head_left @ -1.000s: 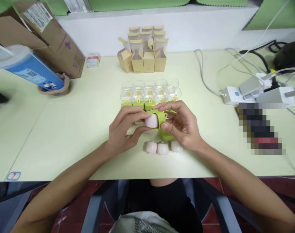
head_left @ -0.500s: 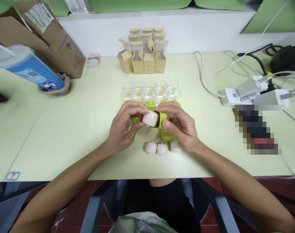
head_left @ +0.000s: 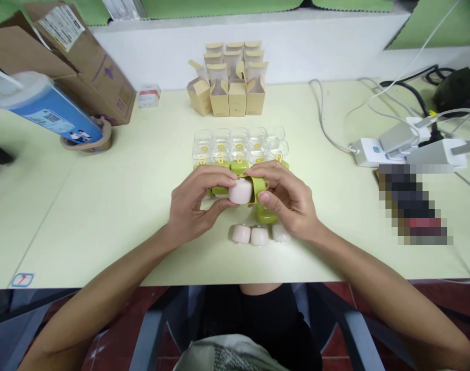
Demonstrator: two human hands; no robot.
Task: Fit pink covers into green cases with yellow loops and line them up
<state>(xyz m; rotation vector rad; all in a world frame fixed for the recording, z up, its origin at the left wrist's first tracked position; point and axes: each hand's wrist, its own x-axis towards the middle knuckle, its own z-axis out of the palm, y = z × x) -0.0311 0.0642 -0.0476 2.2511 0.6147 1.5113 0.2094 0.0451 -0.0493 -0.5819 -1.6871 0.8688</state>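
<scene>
My left hand (head_left: 198,206) pinches a pale pink rounded block (head_left: 240,191) between thumb and fingers. Its right end sits at the mouth of a green case (head_left: 258,189) with a small loop, which my right hand (head_left: 287,198) grips. How deep the block sits inside the case cannot be made out. Below my hands, several similar pale blocks (head_left: 241,234) stand in a row on the table. Another green case (head_left: 266,214) lies just under the held one. Behind my hands are more green cases (head_left: 239,166) with yellow loops, partly hidden by my fingers.
Beyond the green cases stand rows of clear plastic cups (head_left: 239,138). Open kraft boxes (head_left: 237,98) are grouped by the wall. A power strip (head_left: 370,152) with cables lies at right. At left are a blue cup (head_left: 61,116) and a large carton (head_left: 99,72).
The pale block has turned more level and shifted slightly right, lining up with the green case's mouth. My left hand has moved with it; my right hand stays nearly still.
</scene>
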